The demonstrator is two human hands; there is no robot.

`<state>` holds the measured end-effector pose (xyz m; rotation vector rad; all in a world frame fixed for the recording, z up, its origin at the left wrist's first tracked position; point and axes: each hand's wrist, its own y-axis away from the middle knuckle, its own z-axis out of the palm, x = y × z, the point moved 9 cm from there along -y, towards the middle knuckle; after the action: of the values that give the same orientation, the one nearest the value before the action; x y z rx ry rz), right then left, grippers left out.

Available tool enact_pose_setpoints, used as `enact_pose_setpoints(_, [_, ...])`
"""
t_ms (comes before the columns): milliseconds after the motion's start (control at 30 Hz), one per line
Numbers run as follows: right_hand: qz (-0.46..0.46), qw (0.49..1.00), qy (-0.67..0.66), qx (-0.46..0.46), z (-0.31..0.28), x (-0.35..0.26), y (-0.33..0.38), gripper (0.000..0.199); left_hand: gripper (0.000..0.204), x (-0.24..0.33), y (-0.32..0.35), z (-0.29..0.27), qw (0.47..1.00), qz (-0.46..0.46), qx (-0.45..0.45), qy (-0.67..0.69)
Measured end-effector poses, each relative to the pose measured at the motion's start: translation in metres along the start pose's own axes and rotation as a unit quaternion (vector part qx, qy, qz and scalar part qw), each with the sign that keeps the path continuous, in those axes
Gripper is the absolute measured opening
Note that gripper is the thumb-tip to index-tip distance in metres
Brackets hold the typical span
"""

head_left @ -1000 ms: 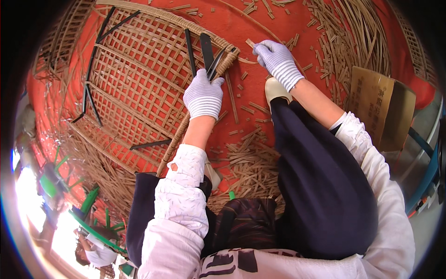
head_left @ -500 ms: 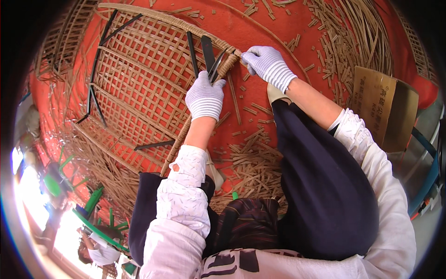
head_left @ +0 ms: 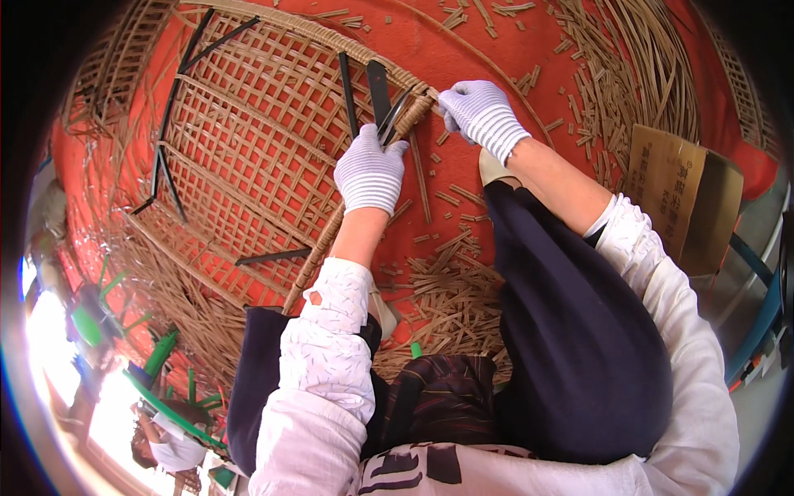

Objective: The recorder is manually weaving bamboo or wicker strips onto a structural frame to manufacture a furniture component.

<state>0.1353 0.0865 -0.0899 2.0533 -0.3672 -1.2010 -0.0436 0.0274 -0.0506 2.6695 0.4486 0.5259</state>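
Note:
A large openwork woven rattan panel (head_left: 256, 107), with a wrapped rim and black frame bars, leans across the left in front of me. My left hand (head_left: 370, 175), in a white-and-grey striped knit glove, is closed at the panel's near right edge. From between its thumb and fingers rises a shiny, narrow metal tool (head_left: 394, 112); its handle is hidden, so I cannot tell its exact kind. My right hand (head_left: 484, 120), gloved alike, is closed in a pinch on a rattan strip (head_left: 434, 97) at the rim's corner. A flat black bar (head_left: 379, 91) stands beside the metal tool.
Short rattan offcuts (head_left: 459, 302) litter the red floor covering (head_left: 471, 50). Long strands (head_left: 662, 74) lie at the far right, near an open cardboard box (head_left: 678, 198). More woven panels (head_left: 112, 74) stand at the far left. Green stool parts (head_left: 165, 355) and another person (head_left: 175, 450) appear lower left.
The whole view has shifted slightly, with the panel's far edge and both hands a little lower and further right in the picture. Both hands keep their grips.

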Motion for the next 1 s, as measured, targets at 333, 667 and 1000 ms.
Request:
enact_pose_setpoints(333, [-0.375, 0.903, 0.197, 0.063, 0.003, -0.055, 0.046, 0.025, 0.02, -0.002, 0.018, -0.034, 0.953, 0.03, 0.155, 0.257])
enact_pose_setpoints(667, [-0.129, 0.974, -0.03, -0.186, 0.021, -0.043, 0.064, 0.035, 0.041, 0.059, 0.016, 0.021, 0.59, -0.09, -0.1, 0.796])
enact_pose_setpoints(1000, [-0.015, 0.978, -0.208, 0.016, -0.086, 0.048, 0.047, 0.025, 0.035, 0.028, 0.031, 0.114, 0.727, -0.262, -0.13, 0.621])
